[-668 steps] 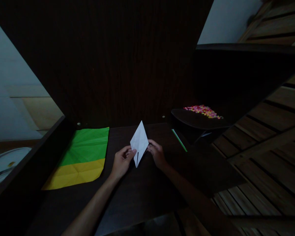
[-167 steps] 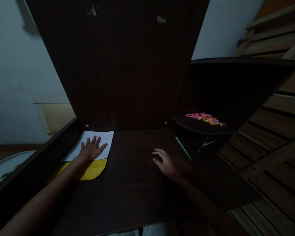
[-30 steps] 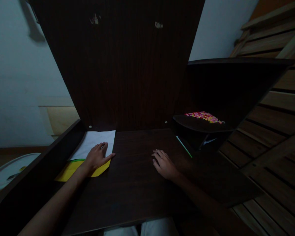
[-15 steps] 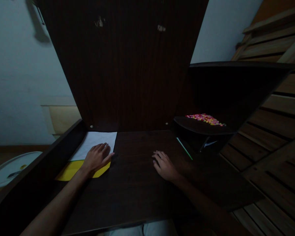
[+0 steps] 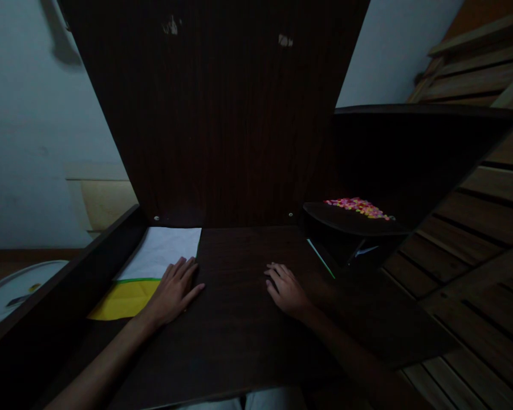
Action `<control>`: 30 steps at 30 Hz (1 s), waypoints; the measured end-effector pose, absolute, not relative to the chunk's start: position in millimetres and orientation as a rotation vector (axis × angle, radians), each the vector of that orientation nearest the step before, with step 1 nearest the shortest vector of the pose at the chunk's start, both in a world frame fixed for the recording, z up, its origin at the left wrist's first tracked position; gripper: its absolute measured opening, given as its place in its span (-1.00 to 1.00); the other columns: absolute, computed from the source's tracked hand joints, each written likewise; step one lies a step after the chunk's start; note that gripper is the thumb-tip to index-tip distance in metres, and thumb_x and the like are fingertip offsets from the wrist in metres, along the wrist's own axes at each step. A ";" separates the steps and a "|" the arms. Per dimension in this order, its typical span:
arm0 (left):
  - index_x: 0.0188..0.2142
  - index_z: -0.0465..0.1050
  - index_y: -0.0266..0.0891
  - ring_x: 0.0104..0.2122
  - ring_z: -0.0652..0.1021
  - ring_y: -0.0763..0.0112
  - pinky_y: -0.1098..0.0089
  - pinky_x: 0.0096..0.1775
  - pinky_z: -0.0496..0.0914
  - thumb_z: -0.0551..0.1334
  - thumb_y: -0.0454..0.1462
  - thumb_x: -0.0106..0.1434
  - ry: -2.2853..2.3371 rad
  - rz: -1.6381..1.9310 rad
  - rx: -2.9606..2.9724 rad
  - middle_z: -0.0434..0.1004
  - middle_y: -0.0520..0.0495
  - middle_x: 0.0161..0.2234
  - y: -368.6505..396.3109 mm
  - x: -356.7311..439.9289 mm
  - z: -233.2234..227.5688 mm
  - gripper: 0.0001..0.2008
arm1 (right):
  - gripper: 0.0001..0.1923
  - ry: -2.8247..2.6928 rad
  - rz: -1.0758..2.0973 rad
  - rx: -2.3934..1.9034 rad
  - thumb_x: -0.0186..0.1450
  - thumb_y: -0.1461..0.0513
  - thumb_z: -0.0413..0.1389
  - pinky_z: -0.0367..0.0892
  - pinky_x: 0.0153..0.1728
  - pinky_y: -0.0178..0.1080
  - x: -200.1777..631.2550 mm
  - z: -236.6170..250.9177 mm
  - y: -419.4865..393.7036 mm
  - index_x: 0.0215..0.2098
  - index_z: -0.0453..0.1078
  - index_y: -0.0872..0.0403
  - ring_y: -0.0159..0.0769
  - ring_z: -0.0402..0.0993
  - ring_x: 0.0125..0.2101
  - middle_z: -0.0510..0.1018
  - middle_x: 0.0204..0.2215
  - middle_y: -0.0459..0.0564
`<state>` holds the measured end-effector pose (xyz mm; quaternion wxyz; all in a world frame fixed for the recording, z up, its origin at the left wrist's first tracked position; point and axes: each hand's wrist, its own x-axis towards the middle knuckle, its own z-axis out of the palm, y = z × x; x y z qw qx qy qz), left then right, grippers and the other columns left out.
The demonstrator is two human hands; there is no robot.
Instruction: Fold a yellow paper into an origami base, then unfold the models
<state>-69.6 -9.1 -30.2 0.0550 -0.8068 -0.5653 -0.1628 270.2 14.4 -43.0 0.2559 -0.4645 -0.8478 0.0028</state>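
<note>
My left hand [image 5: 174,290] lies flat with its fingers stretched out, over the right edge of a white sheet of paper [image 5: 166,247] and a yellow sheet [image 5: 123,299]. A green strip [image 5: 137,279] runs along the border between the two. It covers the yellow sheet's right end. On the bare dark wooden desk [image 5: 235,319], my right hand [image 5: 286,290] rests palm down, fingers slightly bent and apart, holding nothing. To its right lies a thin green and white stick [image 5: 320,258].
Small pink, red and yellow pieces [image 5: 359,206] are heaped on a rounded corner shelf [image 5: 337,222] at right. A raised side board [image 5: 64,279] bounds the desk on the left. Beyond it is a white oval tray [image 5: 8,285]. A slatted wooden frame [image 5: 487,228] stands far right.
My left hand has slid a little right and toward me, uncovering more of the white sheet. The papers appear shifted slightly left. My right hand stays where it was.
</note>
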 end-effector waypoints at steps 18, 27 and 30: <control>-0.13 0.53 -0.19 -0.09 0.56 0.06 0.13 -0.05 0.47 0.10 0.12 0.23 -2.080 -0.882 -2.331 0.59 -0.20 -0.10 -69.1 -81.8 -21.7 -0.50 | -0.72 -2.346 0.022 -1.267 0.34 0.28 -0.04 0.26 0.10 0.04 272.9 -45.1 16.3 -0.05 0.42 0.15 -0.02 0.33 0.08 0.47 0.02 0.21; -0.01 0.48 -0.20 -0.11 0.60 0.12 0.19 -0.09 0.52 0.19 0.04 0.22 -2.261 -1.015 -2.331 0.59 -0.16 -0.05 -73.5 -84.3 -20.7 -0.52 | -0.71 -2.325 0.032 -1.255 0.35 0.27 -0.05 0.26 0.10 0.05 272.9 -47.8 17.1 -0.06 0.42 0.14 -0.03 0.34 0.07 0.48 0.00 0.19; -0.03 0.50 -0.19 -0.13 0.61 0.12 0.20 -0.12 0.53 0.19 0.02 0.22 -2.268 -1.031 -2.322 0.60 -0.15 -0.07 -73.3 -85.6 -20.0 -0.55 | -0.71 -2.331 0.030 -1.254 0.35 0.27 -0.06 0.25 0.11 0.06 272.8 -47.4 17.1 -0.06 0.42 0.15 -0.02 0.33 0.08 0.48 0.00 0.20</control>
